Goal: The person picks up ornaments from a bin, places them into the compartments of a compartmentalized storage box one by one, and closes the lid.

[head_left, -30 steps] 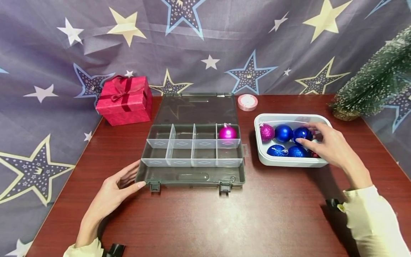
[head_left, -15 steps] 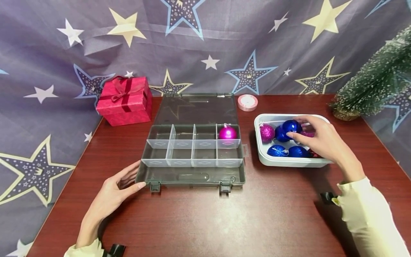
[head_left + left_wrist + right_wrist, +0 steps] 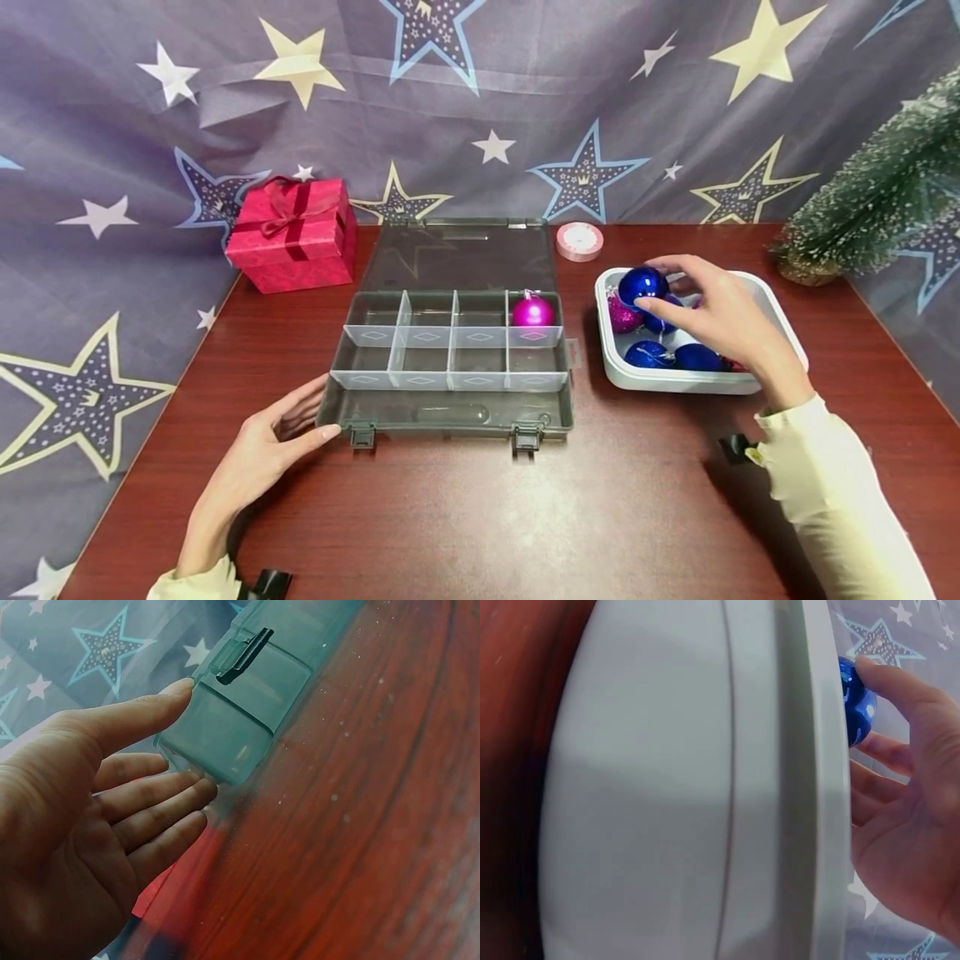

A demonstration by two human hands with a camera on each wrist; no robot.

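nearest, at the left, the left hand (image 3: 255,458) lies as it did a second ago, fingers straight and a little spread, thumb touching the near left corner of the plastic box (image 3: 390,407), which stands with its lid (image 3: 465,262) laid back on the far side. to the right, in the near part of the white tub (image 3: 678,382), two glittery blue balls (image 3: 648,354) have stayed put. just beyond them comes the change: the right hand (image 3: 723,317), pinching a shiny blue ball (image 3: 642,286) between thumb and fingers, has moved left and raised it, so it now shows over the tub's far left part, partly covering a glittery pink ball (image 3: 621,318) and a plain blue ball (image 3: 660,324); whether it touches them i cannot tell. i judge the lifting out only partly done, since the ball is off its spot yet over the tub, well apart from the box. there, a smooth pink ball (image 3: 533,312) sits in the far right compartment, as before. farthest, the red gift box (image 3: 292,250) and ribbon roll (image 3: 580,242) remain in place.
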